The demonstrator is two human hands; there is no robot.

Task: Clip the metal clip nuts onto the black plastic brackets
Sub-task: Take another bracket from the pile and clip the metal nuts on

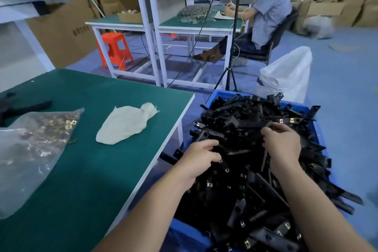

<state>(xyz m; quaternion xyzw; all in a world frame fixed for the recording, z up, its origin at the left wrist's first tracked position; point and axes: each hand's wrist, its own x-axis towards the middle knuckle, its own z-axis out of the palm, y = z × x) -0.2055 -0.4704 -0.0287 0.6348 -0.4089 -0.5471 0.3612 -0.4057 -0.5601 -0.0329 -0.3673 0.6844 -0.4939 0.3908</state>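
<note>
A blue bin (222, 96) to the right of the table is heaped with black plastic brackets (245, 180), many with metal clip nuts fitted. My left hand (199, 157) and my right hand (281, 143) both reach into the top of the heap, fingers curled around brackets. Which bracket each hand grips is hard to tell in the pile. A clear plastic bag of loose metal clip nuts (47, 131) lies at the left of the green table (98, 170).
A cream cloth bag (124, 125) lies mid-table and black brackets (24, 106) sit at its far left. A white sack (286, 75) stands behind the bin. A tripod (231, 75), an orange stool (114, 51) and a seated person (266, 12) are beyond.
</note>
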